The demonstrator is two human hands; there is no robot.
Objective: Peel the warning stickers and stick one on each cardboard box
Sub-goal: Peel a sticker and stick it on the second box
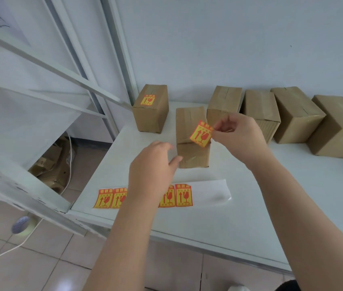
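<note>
My right hand (237, 137) pinches a peeled red-and-yellow warning sticker (201, 134) by its upper right corner and holds it just above the near cardboard box (189, 127). My left hand (153, 164) hovers beside that box's lower left, fingers apart, holding nothing. Whether it touches the box I cannot tell. A backing strip (206, 192) with several stickers (183, 196) lies on the white table (250, 206) in front of me, partly under my left forearm. The far left box (151, 111) carries a sticker (147, 100) on top.
Several plain cardboard boxes (296, 114) stand in a row along the wall on the right. A white metal frame (40, 80) rises at the left. On the floor lie a tape roll (22, 225), a white cable and flattened cardboard (50, 164).
</note>
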